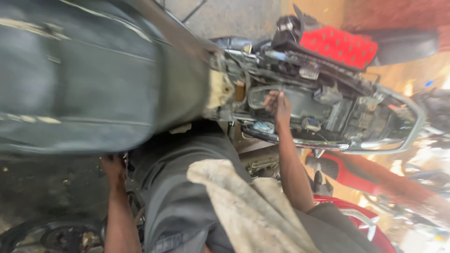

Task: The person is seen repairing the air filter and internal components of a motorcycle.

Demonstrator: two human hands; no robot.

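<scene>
Black vinyl fills the left of our view: the raised motorcycle seat (pixel 89 70), tipped up on its long axis, which runs left to right above our left hand (pixel 112 166). That hand sits low beneath the seat's lower edge, pressed in at the dark side of the machine; whether its fingers are clenched on something or merely resting there we cannot tell, as they are hidden in shadow. Below that hand lies a tyre (pixel 47 236) on the oily ground.

Between our two arms runs a grey trouser leg (pixel 183 187) with a dirty pale rag (pixel 243 206) draped over it.

Further right, our right hand (pixel 277 105) reaches up into the exposed frame well (pixel 328 110), the open bay under the seat. Its fingers are spread and laid flat on a dark plastic cover there, grasping nothing. The bay stretches away to the right of this hand, its long axis also left to right, ending in a chrome grab rail (pixel 412 126) far beyond the fingertips. Wiring and small connectors lie just beside the hand, on its right; we judge the right hand far the nearer of the two to them. Above and beyond the hand, a red studded seat cover (pixel 340 47) shows; below the forearm, red bodywork (pixel 347 173).
</scene>
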